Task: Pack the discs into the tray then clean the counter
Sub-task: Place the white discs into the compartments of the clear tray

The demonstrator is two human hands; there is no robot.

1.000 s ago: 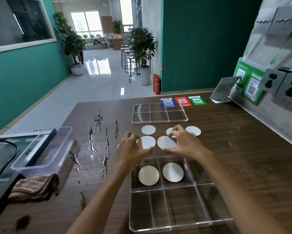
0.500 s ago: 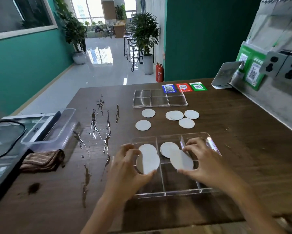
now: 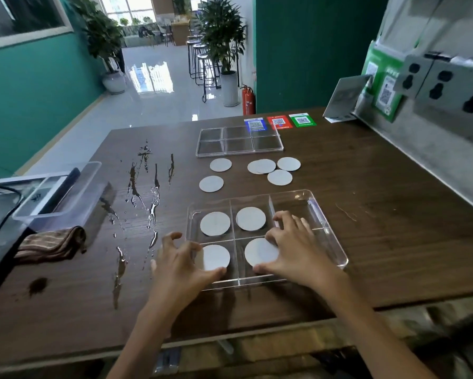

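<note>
L hand & R hand: fingers curled, each pinching disc in tray.

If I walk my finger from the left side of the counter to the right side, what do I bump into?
Brown striped cloth → wet spilled streaks → left hand → right hand → far right wall of the clear plastic six-compartment tray.

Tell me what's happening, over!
Left hand and right hand each setting a disc in near tray. Four discs in. Five loose discs and spill remain.
</note>
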